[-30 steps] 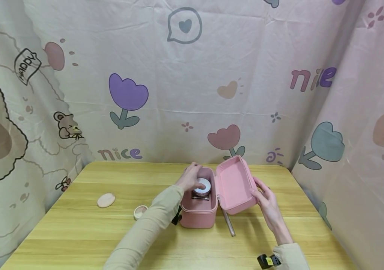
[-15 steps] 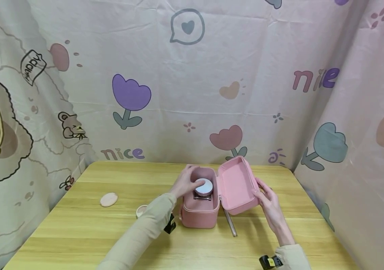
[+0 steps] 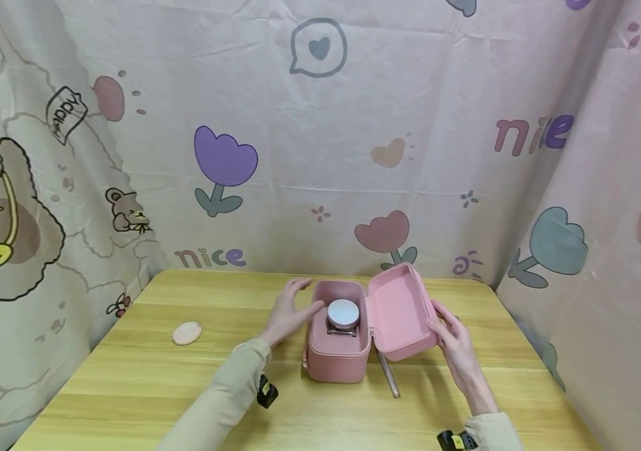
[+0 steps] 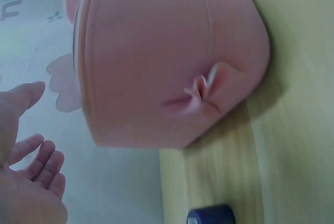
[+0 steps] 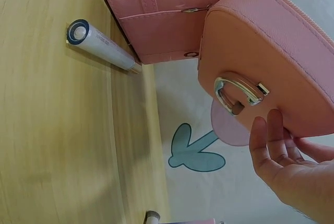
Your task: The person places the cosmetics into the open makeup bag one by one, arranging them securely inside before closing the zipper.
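Observation:
A pink cosmetic case stands on the table, its lid swung over to the right. Inside sits a round white-topped jar above a small, dark-edged flat item. My left hand is just left of the case, fingers spread, holding nothing; its thumb tip is near the left rim. In the left wrist view, a pink bow decorates the case's side. My right hand holds the lid's right edge between thumb and fingers. The right wrist view shows the lid's handle with gold-coloured fittings.
A slim tube lies right of the case. Toward the left is a pale oval pad. My left sleeve mostly covers a small round item. A dark blue cap-like object appears low in the left wrist view. Printed curtains surround the table.
My left hand has come off the round jar and moved left, out of the case. The right hand keeps its hold on the lid. The view has shifted slightly.

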Available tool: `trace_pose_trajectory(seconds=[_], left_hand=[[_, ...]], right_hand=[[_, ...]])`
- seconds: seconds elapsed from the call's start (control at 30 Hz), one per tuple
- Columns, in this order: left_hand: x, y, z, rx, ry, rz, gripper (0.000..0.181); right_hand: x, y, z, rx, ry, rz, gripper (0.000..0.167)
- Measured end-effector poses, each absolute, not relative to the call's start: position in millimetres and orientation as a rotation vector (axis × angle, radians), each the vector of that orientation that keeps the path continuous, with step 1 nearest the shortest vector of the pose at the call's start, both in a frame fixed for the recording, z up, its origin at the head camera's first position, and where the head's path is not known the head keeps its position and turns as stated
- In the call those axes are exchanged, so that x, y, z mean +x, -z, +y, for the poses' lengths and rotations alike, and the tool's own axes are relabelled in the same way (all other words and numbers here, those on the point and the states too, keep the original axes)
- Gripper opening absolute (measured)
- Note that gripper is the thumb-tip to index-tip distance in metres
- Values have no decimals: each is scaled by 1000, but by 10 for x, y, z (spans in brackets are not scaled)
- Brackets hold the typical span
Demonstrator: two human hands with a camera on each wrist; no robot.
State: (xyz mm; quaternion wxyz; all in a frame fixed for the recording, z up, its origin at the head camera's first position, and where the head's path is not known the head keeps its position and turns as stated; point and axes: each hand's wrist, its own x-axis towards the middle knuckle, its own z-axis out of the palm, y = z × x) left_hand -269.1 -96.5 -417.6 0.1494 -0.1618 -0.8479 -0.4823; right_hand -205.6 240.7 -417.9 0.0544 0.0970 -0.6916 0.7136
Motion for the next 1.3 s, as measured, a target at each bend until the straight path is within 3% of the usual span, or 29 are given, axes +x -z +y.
trace_pose_trajectory(seconds=[0.8, 1.3], left_hand=[[-2418, 4461, -1997, -164, 1405, -2499, 64], [-2229, 4752, -2340, -247, 1324, -2738, 74]], right_hand=[[-2054, 4208, 2447, 324, -2172, -2096, 60], [-2036, 4203, 2448, 326, -2185, -2075, 59]])
